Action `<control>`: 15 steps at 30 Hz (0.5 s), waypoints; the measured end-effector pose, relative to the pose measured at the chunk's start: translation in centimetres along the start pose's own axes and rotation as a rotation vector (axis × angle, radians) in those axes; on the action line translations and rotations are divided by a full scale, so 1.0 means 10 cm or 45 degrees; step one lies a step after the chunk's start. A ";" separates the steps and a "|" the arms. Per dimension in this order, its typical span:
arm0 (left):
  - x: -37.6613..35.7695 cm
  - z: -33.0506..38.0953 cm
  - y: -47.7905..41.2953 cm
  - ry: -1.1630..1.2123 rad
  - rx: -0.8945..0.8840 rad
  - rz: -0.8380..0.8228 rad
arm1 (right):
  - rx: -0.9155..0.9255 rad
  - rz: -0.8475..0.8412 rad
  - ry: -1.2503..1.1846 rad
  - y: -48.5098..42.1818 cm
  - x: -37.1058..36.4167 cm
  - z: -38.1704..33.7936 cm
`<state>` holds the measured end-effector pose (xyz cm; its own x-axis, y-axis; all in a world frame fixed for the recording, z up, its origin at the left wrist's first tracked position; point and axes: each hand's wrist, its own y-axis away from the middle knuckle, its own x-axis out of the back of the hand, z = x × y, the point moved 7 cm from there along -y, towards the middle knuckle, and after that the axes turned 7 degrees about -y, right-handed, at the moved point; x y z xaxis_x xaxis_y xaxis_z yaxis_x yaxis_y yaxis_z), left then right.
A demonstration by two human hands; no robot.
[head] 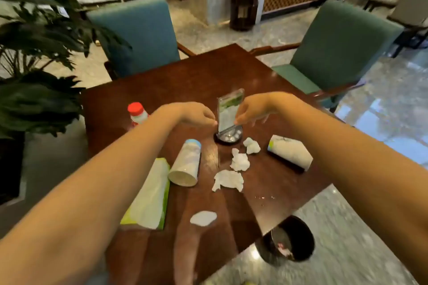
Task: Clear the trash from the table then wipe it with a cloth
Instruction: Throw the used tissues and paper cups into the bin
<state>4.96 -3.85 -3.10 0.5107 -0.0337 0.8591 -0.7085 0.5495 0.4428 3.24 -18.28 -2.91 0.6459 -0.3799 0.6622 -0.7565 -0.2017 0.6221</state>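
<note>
On the dark wooden table (231, 71) stands a clear sign holder (229, 111) on a round black base. My left hand (196, 114) touches its left edge and my right hand (252, 109) its right edge, fingers pinched on it. In front of it lie three crumpled tissues (239, 161), (252, 146), (229, 180). Two paper cups lie on their sides, one left (186, 163), one right (289, 151). A flat white scrap (203, 218) sits near the front. A red-capped bottle (137, 113) shows behind my left arm.
A green-and-white tissue pack (150, 196) lies at the table's left front. A black bin (287, 240) stands on the floor by the right front corner. Two teal chairs (139, 34), (340, 46) face the far sides. A leafy plant (34, 65) crowds the left.
</note>
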 end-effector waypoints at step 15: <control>-1.92 0.32 -0.29 0.190 0.166 0.209 | -0.050 0.433 0.130 -0.71 -1.26 1.06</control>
<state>-4.35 -7.46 -20.08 0.4427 0.1757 0.8793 -0.8399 0.4245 0.3381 -0.59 -21.62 -20.13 0.3663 -0.3270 0.8712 -0.9267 -0.0439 0.3731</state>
